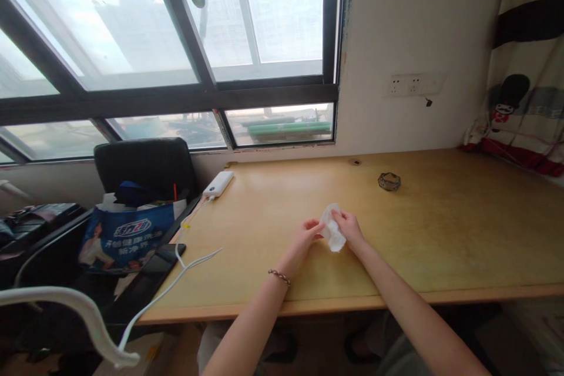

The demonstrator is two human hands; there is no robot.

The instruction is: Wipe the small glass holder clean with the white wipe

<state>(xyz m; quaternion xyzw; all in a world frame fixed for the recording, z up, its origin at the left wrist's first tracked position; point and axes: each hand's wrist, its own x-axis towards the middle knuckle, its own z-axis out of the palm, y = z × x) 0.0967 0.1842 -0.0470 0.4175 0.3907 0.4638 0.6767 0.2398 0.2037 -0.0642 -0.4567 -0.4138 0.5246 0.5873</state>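
Observation:
A crumpled white tissue (333,239) is held up a little over the desk between my two hands. My right hand (346,227) pinches its upper right part, thumb on the near face. At its left edge my left hand (309,232) grips with thumb and curled fingers; a braided bracelet (279,276) circles that wrist. Beyond the hands, to the right, a dark openwork ring-shaped object (389,181) lies on the desk.
The wooden desk (440,235) runs below a window. A white power bank (219,184) with a white cable (163,294) lies at its left edge, near a black phone (170,258). A black chair (145,164) with a blue bag (132,235) stands left. Curtains (529,70) hang right.

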